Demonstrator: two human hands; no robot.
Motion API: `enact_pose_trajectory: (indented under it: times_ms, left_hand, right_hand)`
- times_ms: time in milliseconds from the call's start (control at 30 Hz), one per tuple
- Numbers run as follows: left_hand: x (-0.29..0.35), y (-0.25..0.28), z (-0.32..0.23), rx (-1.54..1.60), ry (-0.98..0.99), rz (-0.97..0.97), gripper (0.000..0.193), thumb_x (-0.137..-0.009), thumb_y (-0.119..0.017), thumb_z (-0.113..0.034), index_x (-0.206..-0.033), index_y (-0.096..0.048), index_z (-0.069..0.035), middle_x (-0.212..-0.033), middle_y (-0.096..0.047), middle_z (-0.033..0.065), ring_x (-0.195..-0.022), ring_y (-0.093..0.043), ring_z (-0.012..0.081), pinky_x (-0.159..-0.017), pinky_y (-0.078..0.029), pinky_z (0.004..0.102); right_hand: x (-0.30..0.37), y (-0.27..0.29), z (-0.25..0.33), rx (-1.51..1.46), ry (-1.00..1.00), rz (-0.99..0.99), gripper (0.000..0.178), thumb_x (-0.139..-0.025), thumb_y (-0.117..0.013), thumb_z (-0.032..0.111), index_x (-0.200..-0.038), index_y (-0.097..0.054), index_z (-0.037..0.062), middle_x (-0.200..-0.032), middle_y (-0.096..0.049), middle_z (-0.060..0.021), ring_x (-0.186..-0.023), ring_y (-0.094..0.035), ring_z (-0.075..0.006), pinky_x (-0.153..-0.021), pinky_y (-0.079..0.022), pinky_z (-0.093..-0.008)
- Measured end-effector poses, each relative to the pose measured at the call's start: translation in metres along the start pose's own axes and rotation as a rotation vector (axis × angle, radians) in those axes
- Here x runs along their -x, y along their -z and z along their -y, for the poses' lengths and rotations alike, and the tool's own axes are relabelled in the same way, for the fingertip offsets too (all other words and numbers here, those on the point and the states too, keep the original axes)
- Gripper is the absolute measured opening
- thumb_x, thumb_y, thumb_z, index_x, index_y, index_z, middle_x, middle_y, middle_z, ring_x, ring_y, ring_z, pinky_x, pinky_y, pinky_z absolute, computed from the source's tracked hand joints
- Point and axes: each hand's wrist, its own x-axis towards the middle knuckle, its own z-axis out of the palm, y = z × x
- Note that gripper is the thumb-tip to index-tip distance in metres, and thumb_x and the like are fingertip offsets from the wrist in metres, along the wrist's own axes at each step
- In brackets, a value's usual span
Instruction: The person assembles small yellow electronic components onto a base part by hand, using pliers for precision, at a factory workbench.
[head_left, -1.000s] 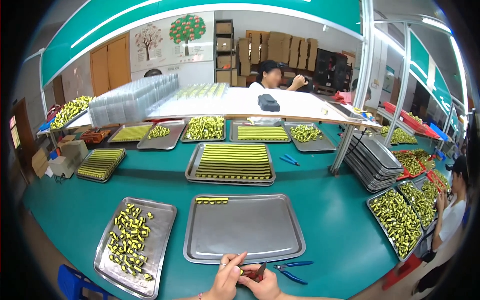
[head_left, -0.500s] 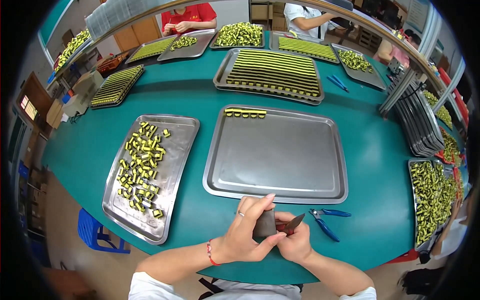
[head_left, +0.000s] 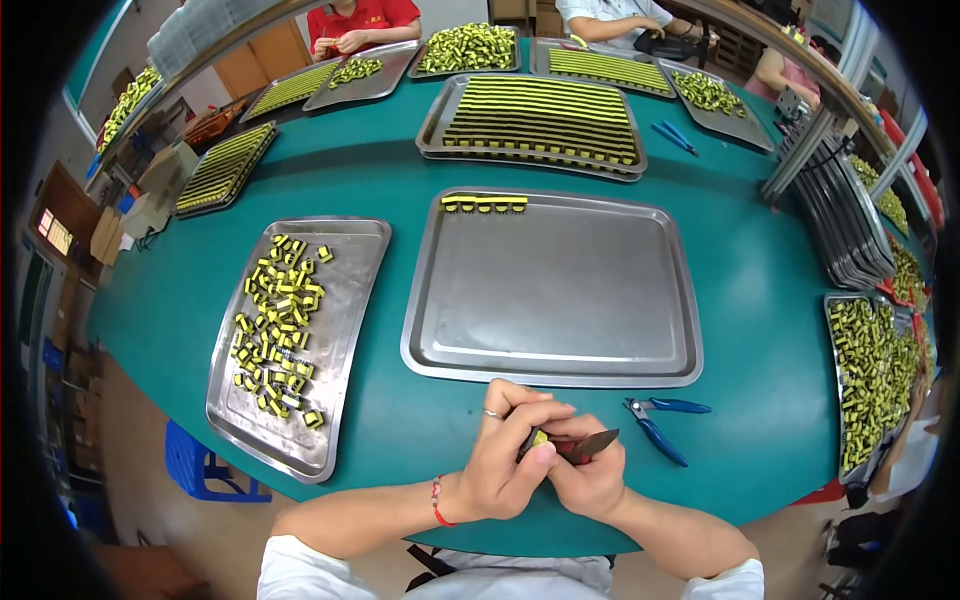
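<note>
My left hand (head_left: 510, 450) is closed on a small yellow-and-black part (head_left: 540, 438), mostly hidden by the fingers. Against it, my right hand (head_left: 590, 480) grips a tool with a dark pointed blade (head_left: 598, 443) and a reddish portion near the fingers. Both hands meet just in front of a large metal tray (head_left: 560, 350), which carries a short row of yellow-and-black parts (head_left: 484, 203) at its far left corner. Blue-handled cutters (head_left: 665, 425) lie open to the right of my hands. The left tray (head_left: 345, 330) bears a loose heap of similar parts (head_left: 280, 320).
Beyond the large tray stands a tray filled with neat rows (head_left: 540, 115). Stacked trays (head_left: 840, 215) and a tray heaped with parts (head_left: 870, 390) are at the right. A shelf frame (head_left: 800, 60) arches over the table's far side. Other people sit there.
The flat dark grey surface seen in my left hand is no longer visible; a yellow bit shows between the fingers. My left fingers have curled in closer to the right hand. The view has shifted slightly.
</note>
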Motion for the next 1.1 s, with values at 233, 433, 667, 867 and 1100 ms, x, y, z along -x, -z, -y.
enact_pose_trajectory:
  times_ms: [233,433,667,867,1100]
  left_hand:
    - [-0.009,0.003,0.007,0.207,0.184,-0.291,0.041,-0.107,-0.037,-0.035,-0.097,-0.057,-0.001,-0.1,-0.047,0.0088,-0.077,-0.046,0.014,-0.068,-0.04,0.029]
    - [-0.005,0.018,0.013,0.623,0.438,-0.109,0.033,-0.105,-0.043,-0.028,-0.101,-0.058,0.001,-0.097,-0.05,0.0097,-0.074,-0.048,0.0149,-0.065,-0.04,0.0278]
    - [-0.006,0.012,-0.002,0.425,0.207,0.107,0.029,-0.1,-0.052,-0.019,-0.111,-0.065,0.005,-0.105,-0.054,0.0135,-0.09,-0.053,0.0171,-0.079,-0.046,0.0296]
    - [-0.007,0.014,-0.003,0.41,0.188,0.089,0.026,-0.098,-0.055,-0.014,-0.111,-0.067,0.005,-0.106,-0.055,0.0152,-0.093,-0.053,0.0183,-0.082,-0.046,0.0301]
    - [0.0,0.013,0.0,0.392,0.254,0.049,0.019,-0.097,-0.058,-0.01,-0.108,-0.066,0.003,-0.099,-0.057,0.0108,-0.092,-0.054,0.0159,-0.079,-0.046,0.0285]
  right_hand:
    - [-0.003,-0.007,0.02,-0.078,-0.055,-0.055,0.033,-0.086,-0.071,-0.003,-0.113,-0.053,-0.001,-0.099,-0.063,-0.0125,-0.083,-0.063,-0.0128,-0.067,-0.053,-0.0245]
    - [-0.023,0.01,0.018,0.41,0.602,-0.074,0.047,-0.076,-0.083,0.003,-0.114,-0.054,0.0045,-0.086,-0.065,-0.011,-0.061,-0.062,-0.0167,-0.048,-0.048,-0.0256]
    - [-0.028,0.022,0.016,0.552,0.778,-0.077,0.041,-0.073,-0.084,0.007,-0.104,-0.057,0.0061,-0.084,-0.066,-0.0092,-0.066,-0.067,-0.0215,-0.048,-0.047,-0.0281]
    - [-0.031,0.024,0.016,0.578,0.803,-0.047,0.038,-0.073,-0.081,0.005,-0.103,-0.057,0.005,-0.086,-0.066,-0.0104,-0.066,-0.067,-0.0223,-0.048,-0.046,-0.0278]
    - [-0.027,0.017,0.032,0.52,0.539,-0.014,0.037,-0.083,-0.079,0.006,-0.111,-0.054,0.0064,-0.083,-0.065,-0.0118,-0.06,-0.061,-0.0165,-0.049,-0.047,-0.0261]
